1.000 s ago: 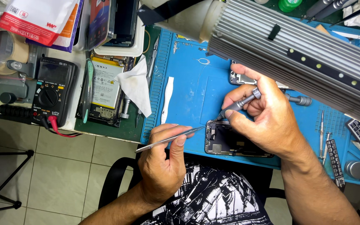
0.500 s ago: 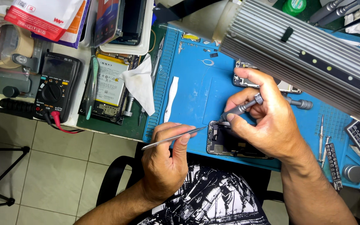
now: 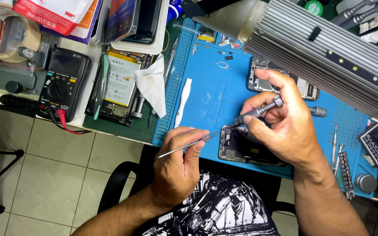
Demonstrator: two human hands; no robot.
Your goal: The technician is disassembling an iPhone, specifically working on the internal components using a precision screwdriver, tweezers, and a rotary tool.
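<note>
My right hand gripped a screwdriver over the phone; my left hand pinched tweezers.

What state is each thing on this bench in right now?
Phone: opened, insides showing.
Screwdriver: in right hand, tip on phone.
Tweezers: pinched in left hand.
Second phone: opened, lying flat.
Multimeter: leads plugged in.

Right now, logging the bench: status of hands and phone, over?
Left hand holds tweezers. Right hand holds screwdriver, tip at opened phone. Nothing blocking it.
</note>
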